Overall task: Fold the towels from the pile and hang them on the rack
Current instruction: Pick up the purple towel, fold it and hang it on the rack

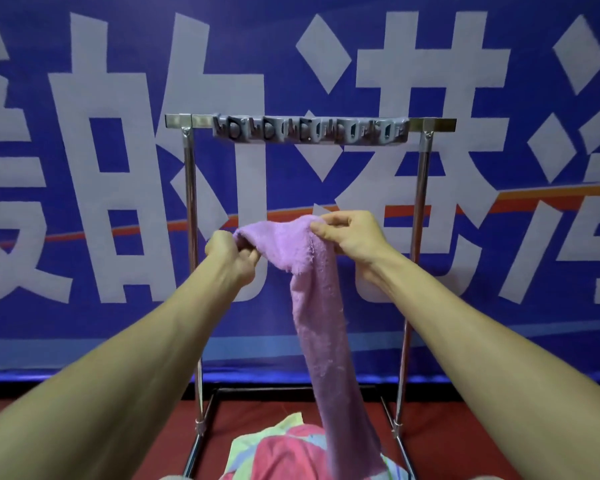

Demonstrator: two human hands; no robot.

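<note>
A purple towel (321, 317) hangs in the air in front of the metal rack (189, 188). My left hand (234, 259) grips its upper edge at the left, fingers curled round the cloth. My right hand (352, 235) pinches the same edge at the right. The towel bunches between my hands and drops in a long narrow strip toward the pile of towels (281, 448), pink and pale green, at the bottom centre. The rack's top bar (437, 124) carries a grey hook strip (309, 129) and holds no towel.
A blue banner with large white characters (118, 168) fills the wall behind the rack. The rack's base frame (388, 414) stands on a red surface (465, 427).
</note>
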